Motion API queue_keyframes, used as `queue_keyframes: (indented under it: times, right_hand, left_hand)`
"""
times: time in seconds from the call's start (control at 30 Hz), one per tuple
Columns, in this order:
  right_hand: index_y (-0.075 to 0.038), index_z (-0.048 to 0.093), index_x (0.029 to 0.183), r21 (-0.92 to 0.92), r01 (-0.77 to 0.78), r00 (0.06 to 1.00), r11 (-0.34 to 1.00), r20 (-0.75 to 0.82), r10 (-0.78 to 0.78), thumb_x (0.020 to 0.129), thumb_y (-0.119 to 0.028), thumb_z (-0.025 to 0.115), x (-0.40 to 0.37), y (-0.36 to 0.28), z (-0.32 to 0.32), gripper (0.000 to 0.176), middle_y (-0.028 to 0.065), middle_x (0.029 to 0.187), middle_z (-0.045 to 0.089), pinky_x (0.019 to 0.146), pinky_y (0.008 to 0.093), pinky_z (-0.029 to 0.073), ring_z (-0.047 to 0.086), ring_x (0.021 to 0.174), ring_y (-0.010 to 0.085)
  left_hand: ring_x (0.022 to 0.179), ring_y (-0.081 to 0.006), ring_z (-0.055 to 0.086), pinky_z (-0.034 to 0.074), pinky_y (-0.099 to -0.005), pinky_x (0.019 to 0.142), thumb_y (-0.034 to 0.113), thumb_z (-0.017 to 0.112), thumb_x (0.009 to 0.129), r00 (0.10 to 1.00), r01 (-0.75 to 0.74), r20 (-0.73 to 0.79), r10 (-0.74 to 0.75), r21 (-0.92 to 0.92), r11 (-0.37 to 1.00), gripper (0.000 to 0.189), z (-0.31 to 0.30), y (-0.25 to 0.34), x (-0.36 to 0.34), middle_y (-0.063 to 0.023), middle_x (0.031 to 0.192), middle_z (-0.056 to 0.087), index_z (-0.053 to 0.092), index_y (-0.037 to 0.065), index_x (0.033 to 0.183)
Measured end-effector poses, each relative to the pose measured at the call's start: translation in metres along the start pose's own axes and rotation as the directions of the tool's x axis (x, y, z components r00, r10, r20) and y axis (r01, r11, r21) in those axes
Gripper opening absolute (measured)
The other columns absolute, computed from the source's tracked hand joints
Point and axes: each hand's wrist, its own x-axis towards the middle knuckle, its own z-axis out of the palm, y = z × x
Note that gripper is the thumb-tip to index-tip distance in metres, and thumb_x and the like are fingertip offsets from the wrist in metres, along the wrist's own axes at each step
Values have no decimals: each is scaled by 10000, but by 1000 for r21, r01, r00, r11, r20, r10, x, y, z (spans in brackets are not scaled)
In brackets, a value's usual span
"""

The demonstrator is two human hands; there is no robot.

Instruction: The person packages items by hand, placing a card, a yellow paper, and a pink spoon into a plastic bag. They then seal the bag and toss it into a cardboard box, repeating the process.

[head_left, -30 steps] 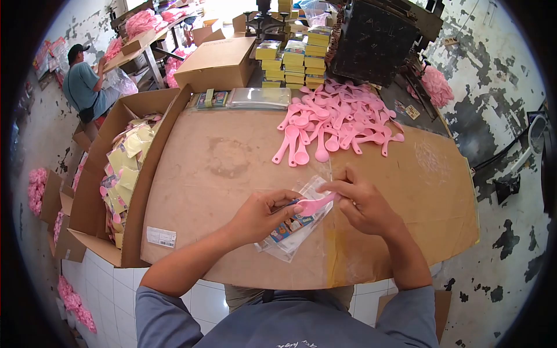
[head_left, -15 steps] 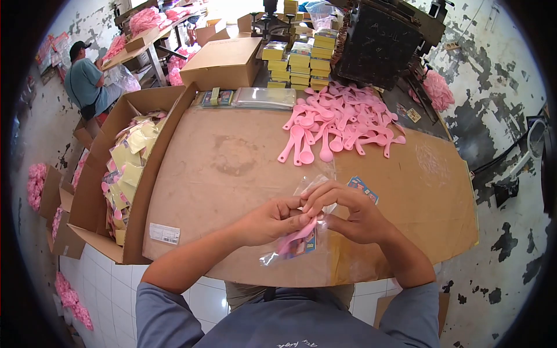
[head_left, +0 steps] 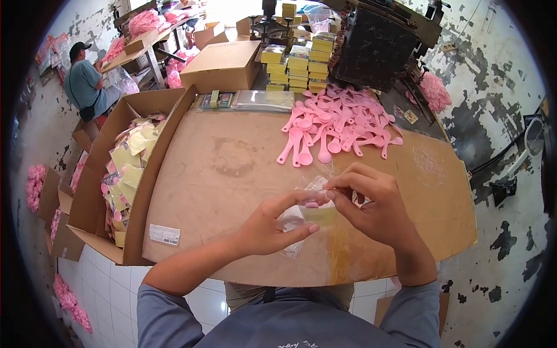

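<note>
Head view: right hand (head_left: 374,200) pinches the clear bag (head_left: 326,205); left hand (head_left: 270,226) spread wide, thumb off forefinger. Pink spoon (head_left: 312,205) (mostly hidden) sits between hands above the tabletop (head_left: 220,185). Loose pinch could probably spill the spoon.

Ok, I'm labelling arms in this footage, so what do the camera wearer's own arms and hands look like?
The left hand and right hand are ungloved, with no watch or bracelet showing. The forearms are bare up to short, plain grey-blue sleeves. The shirt matches, with white script at the picture's lower edge, too cut off to read.
</note>
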Motion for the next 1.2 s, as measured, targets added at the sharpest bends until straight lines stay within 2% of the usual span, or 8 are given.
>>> queue_keyframes:
  times: [0.2,0.3,0.4,0.5,0.7,0.8,1.0,1.2]
  right_hand:
    - [-18,732,994,59,-13,999,998,42,10,892,-47,739,0,3,5,106,71,811,639,565,285,470,625,658,150]
    - [-41,725,1002,67,17,981,998,-192,-4,858,-26,745,0,10,16,146,64,893,657,629,326,491,654,769,187]
    - [-69,715,989,-311,293,901,904,-228,-370,807,-12,752,-1,15,20,194,52,1005,659,764,386,493,657,934,241]
    - [-90,707,970,-410,312,920,857,-96,-381,764,-38,780,-4,11,27,225,42,1072,647,860,414,455,629,1037,276]
    - [-94,714,969,-382,332,915,863,-92,-393,768,-95,802,-1,18,38,219,25,1048,643,849,386,443,624,1003,243]
    - [-95,709,962,-432,329,918,839,-63,-393,758,-101,800,1,16,38,224,17,1037,637,866,391,440,617,994,230]
    - [-72,686,895,-552,406,888,728,50,-457,716,-175,776,3,9,35,225,19,990,610,906,402,436,604,1012,219]
    - [-66,648,831,-598,466,875,652,201,-440,691,-190,763,4,5,27,220,44,961,581,904,384,444,601,1007,219]
  left_hand:
    - [1102,-173,709,560,-300,954,60,588,1054,986,92,-116,-122,-239,967,273,2,-10,-2,-139,1144,741,605,-32,1310]
    - [1029,-147,721,579,-269,876,59,597,1051,978,143,-123,-170,-199,969,269,0,-7,-4,-140,1099,749,610,-40,1301]
    - [911,-77,705,564,-250,760,77,615,1042,951,159,-222,-215,-246,956,280,3,-9,-6,-96,985,780,623,-28,1301]
    - [829,-64,696,551,-251,713,81,633,1030,941,197,-257,-221,-116,973,311,2,-7,-7,-93,927,779,614,-37,1317]
    - [800,-38,661,532,-216,702,7,649,1001,977,127,-177,-119,34,991,381,1,-9,-10,-80,903,769,577,-61,1369]
    - [753,-53,675,542,-236,653,5,679,974,973,65,-223,-53,48,997,406,7,-13,-11,-84,865,770,586,-52,1365]
    - [540,-182,674,514,-299,490,87,746,893,975,-53,-181,132,384,922,327,5,-10,-8,-88,747,728,672,15,1203]
    - [491,-186,645,508,-321,482,112,743,890,984,-104,-69,166,530,841,287,3,-10,-8,-69,704,705,696,37,1163]
